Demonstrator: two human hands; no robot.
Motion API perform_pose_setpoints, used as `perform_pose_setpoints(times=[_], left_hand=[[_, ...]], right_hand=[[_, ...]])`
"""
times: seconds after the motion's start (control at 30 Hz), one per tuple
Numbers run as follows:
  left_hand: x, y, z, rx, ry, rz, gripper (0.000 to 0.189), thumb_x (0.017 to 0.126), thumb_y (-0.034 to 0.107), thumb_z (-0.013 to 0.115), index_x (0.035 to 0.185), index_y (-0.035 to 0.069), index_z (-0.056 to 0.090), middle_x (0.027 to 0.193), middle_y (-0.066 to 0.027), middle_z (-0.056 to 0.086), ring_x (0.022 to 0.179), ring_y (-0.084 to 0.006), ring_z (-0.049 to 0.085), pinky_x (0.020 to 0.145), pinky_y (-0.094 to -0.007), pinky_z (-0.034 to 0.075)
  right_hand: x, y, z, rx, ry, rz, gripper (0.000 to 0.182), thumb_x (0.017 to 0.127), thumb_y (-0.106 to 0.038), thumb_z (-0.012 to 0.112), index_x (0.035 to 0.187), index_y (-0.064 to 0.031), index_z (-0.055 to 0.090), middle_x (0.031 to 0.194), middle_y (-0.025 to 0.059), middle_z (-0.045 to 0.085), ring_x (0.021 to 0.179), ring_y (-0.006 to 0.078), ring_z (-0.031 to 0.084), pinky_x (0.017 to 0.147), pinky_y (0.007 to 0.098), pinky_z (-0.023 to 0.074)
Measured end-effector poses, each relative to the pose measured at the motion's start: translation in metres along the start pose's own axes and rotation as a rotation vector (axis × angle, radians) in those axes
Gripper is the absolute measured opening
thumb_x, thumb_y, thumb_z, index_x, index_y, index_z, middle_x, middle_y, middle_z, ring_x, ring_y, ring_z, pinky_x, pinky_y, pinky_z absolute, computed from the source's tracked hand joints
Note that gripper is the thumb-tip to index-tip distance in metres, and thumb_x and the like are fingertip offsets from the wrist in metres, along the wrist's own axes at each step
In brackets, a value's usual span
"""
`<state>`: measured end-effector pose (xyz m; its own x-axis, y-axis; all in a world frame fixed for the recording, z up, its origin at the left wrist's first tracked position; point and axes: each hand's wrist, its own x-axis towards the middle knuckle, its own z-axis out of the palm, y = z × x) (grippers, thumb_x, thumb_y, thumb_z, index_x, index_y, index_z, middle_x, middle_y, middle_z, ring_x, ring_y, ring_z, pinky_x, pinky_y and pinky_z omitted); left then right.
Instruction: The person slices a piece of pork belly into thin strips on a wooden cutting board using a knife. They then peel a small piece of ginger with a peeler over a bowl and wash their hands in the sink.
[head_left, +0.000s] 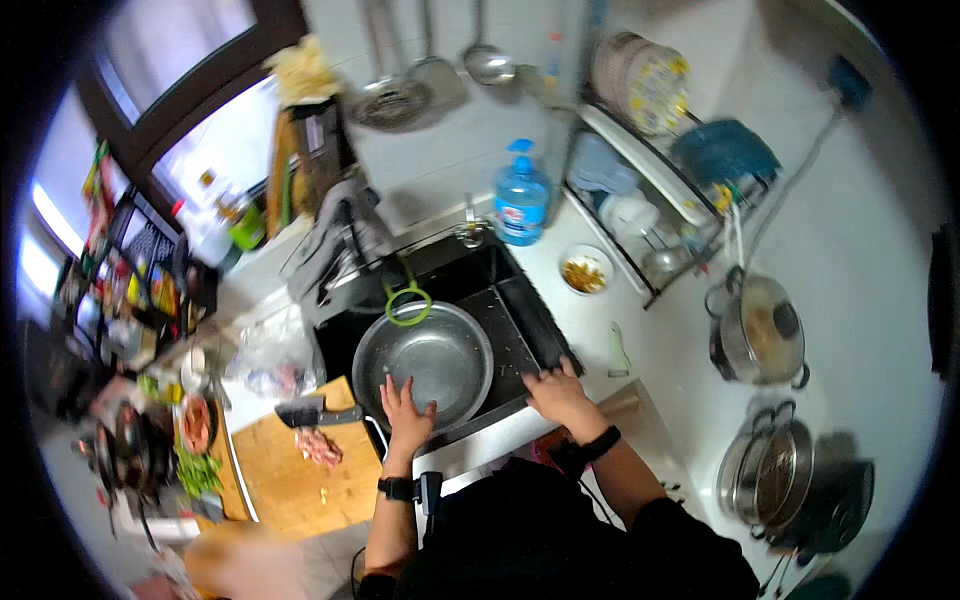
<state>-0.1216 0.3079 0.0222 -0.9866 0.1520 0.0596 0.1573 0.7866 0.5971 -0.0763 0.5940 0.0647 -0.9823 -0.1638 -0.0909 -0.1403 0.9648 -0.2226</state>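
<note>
A wide stainless-steel basin (442, 360) sits in the black sink (517, 330), partly over its left side. My left hand (409, 420) is at the basin's near rim with fingers spread, holding nothing; whether it touches the metal I cannot tell. By the sink's front right edge is my right hand (559, 394), also empty with fingers apart. Left of the basin, a cleaver (315, 414) lies on a wooden cutting board (292, 495) beside a small heap of cut raw meat (319, 448). A green ring-shaped handle (409, 304) overlaps the basin's far rim.
A blue pump bottle (521, 196) stands behind the sink. Right of it are a small white bowl of brownish food (585, 270), a green-handled peeler (618, 349) and a dish rack (611, 232). Pots (761, 330) line the right counter. Plastic bags (277, 352) lie left.
</note>
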Motion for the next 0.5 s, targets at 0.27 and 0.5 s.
perform_pose_setpoints(times=[0.27, 0.5], left_hand=[[-0.014, 0.026, -0.027, -0.044, 0.008, 0.191, 0.051, 0.081, 0.007, 0.06, 0.128, 0.007, 0.043, 0.143, -0.0211, 0.024, 0.125, -0.0384, 0.036, 0.102, -0.0398, 0.034], [-0.017, 0.043, -0.024, -0.018, 0.095, 0.172, 0.039, 0.079, 0.001, 0.059, 0.117, 0.004, 0.052, 0.134, -0.0196, 0.038, 0.12, -0.0363, 0.043, 0.095, -0.0372, 0.042]], right_hand=[[-0.003, 0.033, -0.025, 0.648, 0.437, -0.048, 0.031, 0.085, -0.015, 0.055, 0.115, -0.0068, 0.054, 0.102, 0.0173, 0.062, 0.091, 0.0373, 0.059, 0.081, 0.0428, 0.0475], [0.116, 0.142, -0.106, 0.808, 0.811, 0.072, 0.057, 0.085, -0.015, 0.057, 0.134, -0.0051, 0.031, 0.128, 0.0202, 0.045, 0.113, 0.0365, 0.049, 0.093, 0.0425, 0.0407]])
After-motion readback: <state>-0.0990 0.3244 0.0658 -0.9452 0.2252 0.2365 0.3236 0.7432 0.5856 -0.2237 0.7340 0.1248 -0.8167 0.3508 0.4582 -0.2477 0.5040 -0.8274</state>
